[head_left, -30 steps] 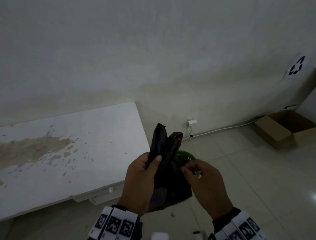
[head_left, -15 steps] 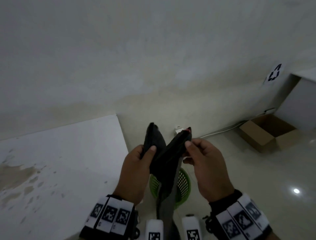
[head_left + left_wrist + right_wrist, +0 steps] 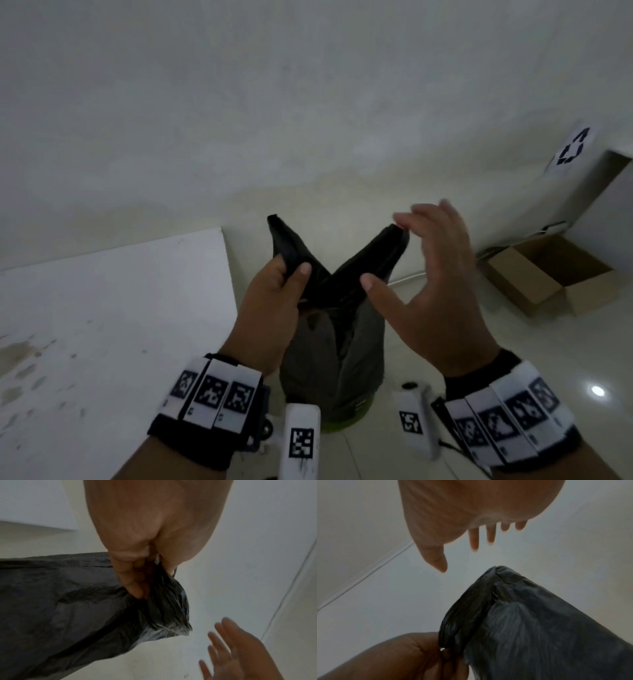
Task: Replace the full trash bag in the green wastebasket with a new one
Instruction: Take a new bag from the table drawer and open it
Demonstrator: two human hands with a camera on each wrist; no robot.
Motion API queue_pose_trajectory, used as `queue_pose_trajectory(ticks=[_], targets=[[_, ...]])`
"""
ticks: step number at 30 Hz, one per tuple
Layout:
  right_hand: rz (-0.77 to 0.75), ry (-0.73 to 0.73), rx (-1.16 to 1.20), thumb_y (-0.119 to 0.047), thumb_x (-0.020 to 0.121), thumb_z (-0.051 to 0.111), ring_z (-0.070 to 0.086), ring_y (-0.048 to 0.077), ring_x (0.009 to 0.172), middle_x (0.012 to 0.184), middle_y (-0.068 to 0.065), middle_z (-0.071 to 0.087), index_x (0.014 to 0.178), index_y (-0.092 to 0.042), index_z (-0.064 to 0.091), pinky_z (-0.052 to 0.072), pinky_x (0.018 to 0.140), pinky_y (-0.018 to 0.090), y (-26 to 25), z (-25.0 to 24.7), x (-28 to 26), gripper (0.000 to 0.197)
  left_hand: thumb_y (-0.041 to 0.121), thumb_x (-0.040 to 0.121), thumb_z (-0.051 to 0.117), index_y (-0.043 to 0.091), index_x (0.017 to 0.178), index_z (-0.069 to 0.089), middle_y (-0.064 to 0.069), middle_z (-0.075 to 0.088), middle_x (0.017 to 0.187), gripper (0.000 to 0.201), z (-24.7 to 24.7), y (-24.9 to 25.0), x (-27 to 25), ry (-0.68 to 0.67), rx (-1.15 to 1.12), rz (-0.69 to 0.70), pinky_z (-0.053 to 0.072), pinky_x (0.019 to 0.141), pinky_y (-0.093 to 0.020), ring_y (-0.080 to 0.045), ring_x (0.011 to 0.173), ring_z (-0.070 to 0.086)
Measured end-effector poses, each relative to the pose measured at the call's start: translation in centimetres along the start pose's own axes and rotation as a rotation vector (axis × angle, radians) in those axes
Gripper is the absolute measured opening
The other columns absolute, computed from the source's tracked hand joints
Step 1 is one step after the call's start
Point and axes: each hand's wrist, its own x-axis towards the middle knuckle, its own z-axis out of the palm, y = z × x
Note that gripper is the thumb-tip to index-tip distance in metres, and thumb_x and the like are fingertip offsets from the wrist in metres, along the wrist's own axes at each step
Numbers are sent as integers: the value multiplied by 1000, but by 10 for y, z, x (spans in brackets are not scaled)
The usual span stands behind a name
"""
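Note:
A black trash bag hangs in front of me with its two handle ears spread in a V. My left hand grips the left ear, thumb pressed on the plastic; the left wrist view shows its fingers curled into the crumpled bag. My right hand is open beside the right ear, fingers spread, with only a fingertip near the ear's end. In the right wrist view the right hand's fingers stand clear above the bag. A sliver of the green wastebasket shows under the bag.
A stained white table fills the left side. An open cardboard box sits on the tiled floor at the right, by the wall. A recycling sign hangs on the wall above it, and a white cable runs along the wall's base.
My right hand has let go of the bag's right ear and opened. The two ears have spread apart. The bag now hangs lower and hides most of the green wastebasket.

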Motion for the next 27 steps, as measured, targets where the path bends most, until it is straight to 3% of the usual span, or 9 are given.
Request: queue_pose_trajectory(ticks=[2,4,7,10,13,16,18,21,27], targets=[[-54,-225,-55,-56,83,56,35,16,139,136,0,54,133,-20,52,28,115,46,12,-1,16,62,21,101,54,10,104,69,-12,75,99,18,11,-1,10,23,53,41,56,91,-53,-30,98,71],[-87,-417,-25,-53,89,53,48,3,116,121,-8,62,132,-26,53,35,109,39,26,2,28,51,21,100,56,11,101,70,-12,75,96,17,25,-3,20,46,97,60,55,89,-53,-30,95,71],[-206,-511,21,-35,95,53,62,6,88,100,-10,70,112,-25,66,46,93,35,53,12,36,24,21,99,59,12,98,71,-11,75,93,15,45,-9,35,55,175,71,55,85,-50,-27,91,71],[-131,-440,135,-21,96,56,60,8,83,93,-5,68,101,-19,67,51,79,29,80,18,37,13,18,97,63,11,102,70,-7,76,95,11,61,-14,44,113,157,64,58,84,-39,-22,92,72],[6,-289,198,-18,96,56,57,1,76,86,-8,65,95,-18,64,45,69,11,99,19,36,7,6,90,68,6,114,64,-10,75,105,24,75,-16,47,108,35,11,59,84,-29,-21,99,72],[211,-207,262,-20,96,56,54,-3,74,84,-13,59,95,-19,61,39,66,3,115,17,40,5,-3,86,67,11,112,64,-9,74,107,29,83,-18,52,123,29,12,58,89,-32,-20,101,71],[403,-124,306,-22,96,54,56,5,80,89,-8,61,99,-18,61,40,68,9,132,14,48,8,0,91,64,13,106,67,-5,77,100,20,82,-18,53,183,37,13,59,85,-30,-19,96,73],[640,13,454,-24,95,53,63,19,91,97,1,66,104,-15,63,53,79,33,164,11,58,17,10,97,60,6,110,69,-6,78,100,16,74,-18,54,338,14,-5,61,80,-28,-19,93,74],[735,29,659,-25,91,56,69,20,92,100,4,70,104,-16,63,60,82,46,199,14,63,17,15,102,54,-3,109,65,-17,72,103,22,66,-25,58,507,3,20,59,85,-39,-25,94,70]])
